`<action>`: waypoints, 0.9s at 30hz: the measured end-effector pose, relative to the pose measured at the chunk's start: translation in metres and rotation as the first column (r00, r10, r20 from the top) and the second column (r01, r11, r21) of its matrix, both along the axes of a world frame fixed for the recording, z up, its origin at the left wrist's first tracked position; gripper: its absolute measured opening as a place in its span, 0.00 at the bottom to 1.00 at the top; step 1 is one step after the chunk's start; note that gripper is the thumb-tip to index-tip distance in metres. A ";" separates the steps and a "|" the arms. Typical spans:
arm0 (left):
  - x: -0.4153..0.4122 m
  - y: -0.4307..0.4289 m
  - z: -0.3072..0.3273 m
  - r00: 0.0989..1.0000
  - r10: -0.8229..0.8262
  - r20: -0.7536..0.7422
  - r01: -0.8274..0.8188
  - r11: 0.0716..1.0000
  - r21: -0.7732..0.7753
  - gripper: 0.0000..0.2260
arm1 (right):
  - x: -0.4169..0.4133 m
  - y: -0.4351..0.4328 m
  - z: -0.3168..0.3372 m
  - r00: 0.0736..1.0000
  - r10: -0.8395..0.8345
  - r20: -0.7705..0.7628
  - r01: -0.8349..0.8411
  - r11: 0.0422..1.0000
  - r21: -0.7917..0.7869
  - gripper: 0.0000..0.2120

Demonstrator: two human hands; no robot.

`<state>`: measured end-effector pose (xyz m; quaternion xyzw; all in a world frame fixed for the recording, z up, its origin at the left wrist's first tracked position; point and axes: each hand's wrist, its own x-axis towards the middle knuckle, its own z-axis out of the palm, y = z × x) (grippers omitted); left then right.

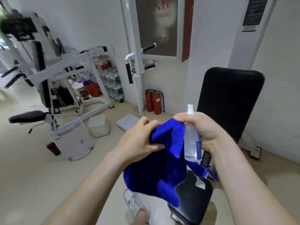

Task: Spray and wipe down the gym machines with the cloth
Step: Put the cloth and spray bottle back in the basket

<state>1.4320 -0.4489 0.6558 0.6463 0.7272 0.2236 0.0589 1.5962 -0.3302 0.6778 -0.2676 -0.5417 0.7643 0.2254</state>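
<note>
A blue cloth (pixel 162 169) hangs in front of me, bunched at the top. My left hand (pixel 138 140) grips its upper left fold. My right hand (pixel 203 127) holds a clear spray bottle (pixel 191 143) upright, its white nozzle poking above my fingers, and also pinches the cloth's top edge. Behind and below stands a gym machine with a black back pad (pixel 230 101) and a black seat (pixel 194 200), the seat partly hidden by the cloth.
A white multi-gym machine (pixel 65 75) with a black seat (pixel 27 116) fills the left. A white wire basket (pixel 73 140), a white tub (pixel 99 125) and a flat scale (pixel 128 121) sit on the floor. Red fire extinguishers (pixel 154 101) stand by a white post (pixel 136 62).
</note>
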 end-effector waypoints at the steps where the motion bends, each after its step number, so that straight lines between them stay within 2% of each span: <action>1: -0.008 -0.008 -0.003 0.997 0.045 0.066 -0.050 0.996 0.071 0.17 | -0.015 -0.005 0.000 0.999 0.017 -0.042 -0.019 0.999 -0.050 0.05; 2: -0.014 -0.015 -0.005 0.984 0.070 0.161 -0.093 0.986 0.141 0.14 | -0.026 -0.010 0.002 0.997 0.011 -0.071 -0.017 0.996 -0.083 0.02; 4: -0.023 -0.030 -0.004 0.922 0.094 0.377 -0.191 0.954 0.230 0.15 | -0.048 -0.020 0.003 0.998 -0.004 -0.069 0.001 0.999 -0.042 0.05; 6: -0.030 -0.049 0.004 0.751 0.053 0.658 -0.253 0.944 0.213 0.13 | -0.073 -0.034 0.003 0.999 0.042 -0.028 -0.040 0.997 0.073 0.04; 7: -0.030 -0.053 0.007 0.681 0.032 0.731 -0.243 0.952 0.185 0.13 | -0.079 -0.039 0.002 0.997 0.072 -0.013 -0.070 0.990 0.119 0.04; 8: -0.036 -0.060 0.009 0.687 0.036 0.725 -0.234 0.956 0.174 0.14 | -0.093 -0.048 0.003 0.994 0.113 0.005 -0.112 0.982 0.153 0.04; 10: -0.052 -0.070 0.011 0.788 0.109 0.606 -0.273 0.944 0.184 0.13 | -0.114 -0.058 0.001 0.985 0.170 0.044 -0.175 0.965 0.198 0.08; 12: -0.072 -0.078 0.013 0.750 0.136 0.648 -0.322 0.930 0.178 0.09 | -0.127 -0.061 0.001 0.974 0.215 0.073 -0.226 0.946 0.232 0.13; 14: -0.103 -0.092 0.011 0.694 0.154 0.703 -0.340 0.931 0.133 0.09 | -0.153 -0.068 0.000 0.955 0.272 0.114 -0.294 0.912 0.285 0.16; 15: -0.114 -0.096 0.012 0.696 0.174 0.697 -0.345 0.932 0.112 0.10 | -0.163 -0.070 -0.001 0.945 0.290 0.148 -0.323 0.890 0.320 0.16; 18: -0.161 -0.112 0.010 0.668 0.303 0.679 -0.459 0.887 0.056 0.12 | -0.217 -0.090 -0.007 0.903 0.283 0.324 -0.422 0.733 0.534 0.14; 20: -0.195 -0.126 0.014 0.601 0.358 0.715 -0.536 0.844 0.028 0.14 | -0.256 -0.105 -0.016 0.869 0.235 0.435 -0.481 0.610 0.630 0.08; 22: -0.236 -0.149 0.023 0.505 0.338 0.794 -0.580 0.814 0.022 0.15 | -0.298 -0.122 -0.028 0.830 0.211 0.516 -0.535 0.561 0.632 0.07; 24: -0.280 -0.177 0.030 0.392 0.258 0.883 -0.617 0.786 0.045 0.14 | -0.335 -0.137 -0.041 0.788 0.227 0.572 -0.575 0.603 0.553 0.14; 26: -0.332 -0.207 0.036 0.255 0.143 0.956 -0.651 0.757 0.060 0.12 | -0.376 -0.153 -0.052 0.739 0.305 0.601 -0.621 0.654 0.432 0.14; 27: -0.354 -0.220 0.037 0.223 0.117 0.968 -0.658 0.751 0.060 0.11 | -0.393 -0.159 -0.055 0.708 0.327 0.626 -0.649 0.649 0.396 0.13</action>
